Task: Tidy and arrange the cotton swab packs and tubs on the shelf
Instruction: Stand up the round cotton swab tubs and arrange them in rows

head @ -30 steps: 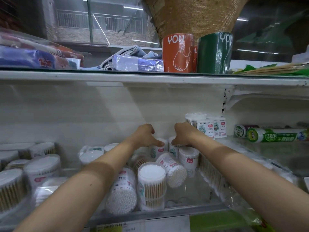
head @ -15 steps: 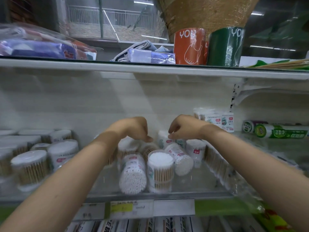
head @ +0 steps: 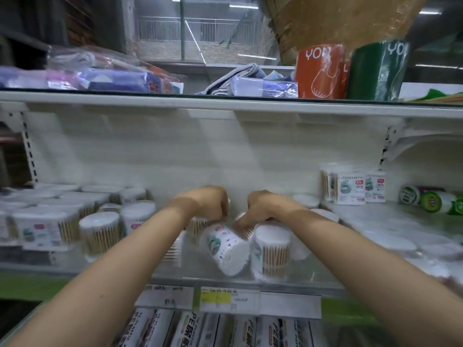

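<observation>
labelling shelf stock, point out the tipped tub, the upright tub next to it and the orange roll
tipped tub (head: 226, 249): head view, on its labelled side wall
upright tub (head: 271, 254): head view, on its clear side wall
orange roll (head: 319, 71): head view, on its printed front

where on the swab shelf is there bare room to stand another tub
Bare glass along the front edge, ahead of the tipped tub and left of the upright tub. Crowded: left tubs and behind both hands.

Bare shelf (head: 200, 274) lies open at 6 o'clock, in front of a tipped tub (head: 229, 251). Upright tubs (head: 100, 234) crowd 9 o'clock; swab packs (head: 350, 186) block 2 o'clock.
</observation>
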A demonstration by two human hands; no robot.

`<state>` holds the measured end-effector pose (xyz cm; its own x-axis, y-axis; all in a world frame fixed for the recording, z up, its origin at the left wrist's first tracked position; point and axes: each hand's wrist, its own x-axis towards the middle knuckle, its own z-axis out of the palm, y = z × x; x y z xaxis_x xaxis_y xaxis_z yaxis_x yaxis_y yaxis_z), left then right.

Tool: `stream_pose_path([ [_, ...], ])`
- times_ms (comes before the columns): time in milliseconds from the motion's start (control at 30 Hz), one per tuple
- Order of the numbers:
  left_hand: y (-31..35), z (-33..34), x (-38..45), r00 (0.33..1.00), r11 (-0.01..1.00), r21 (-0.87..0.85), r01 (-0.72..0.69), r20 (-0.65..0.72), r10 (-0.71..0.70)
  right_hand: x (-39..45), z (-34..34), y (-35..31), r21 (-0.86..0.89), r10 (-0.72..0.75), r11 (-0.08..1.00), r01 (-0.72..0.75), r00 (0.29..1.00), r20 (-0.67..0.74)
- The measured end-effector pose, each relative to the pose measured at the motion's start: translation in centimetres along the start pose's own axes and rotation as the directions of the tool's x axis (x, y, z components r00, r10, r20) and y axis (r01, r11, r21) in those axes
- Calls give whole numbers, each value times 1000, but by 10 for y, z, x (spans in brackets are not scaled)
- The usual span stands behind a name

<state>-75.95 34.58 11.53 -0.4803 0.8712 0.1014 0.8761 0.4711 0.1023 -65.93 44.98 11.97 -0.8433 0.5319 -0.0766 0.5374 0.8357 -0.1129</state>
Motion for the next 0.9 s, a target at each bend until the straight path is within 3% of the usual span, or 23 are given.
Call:
stream_pose_path([
  [167,-11,-8,-3,989,977,-210,-34,-148,2,1,-12,4,231,35,973,-19,997,-63],
  [300,-13,-13,1,976,909,-411,-68,-217,-25,2,-21,22,449,8,890,84,980,-200],
  [400,-10,-15,0,990,776,-625,-80,-144,-13,1,-23,32,648,-81,730,215,970,-230],
  [600,-3,-24,-4,991,374,-921,-108,-68,119,-15,-31,43,884,-204,351,308,947,-249],
  [700,3,-28,-4,991,324,-939,-115,-83,109,-21,-35,46,926,-220,235,297,944,-247],
  [767,7,-29,-3,991,400,-908,-125,-133,7,-23,-37,47,920,-146,277,277,959,-245],
  [900,19,-26,-2,975,500,-856,-130,-201,-90,-22,-36,42,825,-54,499,266,960,-276],
])
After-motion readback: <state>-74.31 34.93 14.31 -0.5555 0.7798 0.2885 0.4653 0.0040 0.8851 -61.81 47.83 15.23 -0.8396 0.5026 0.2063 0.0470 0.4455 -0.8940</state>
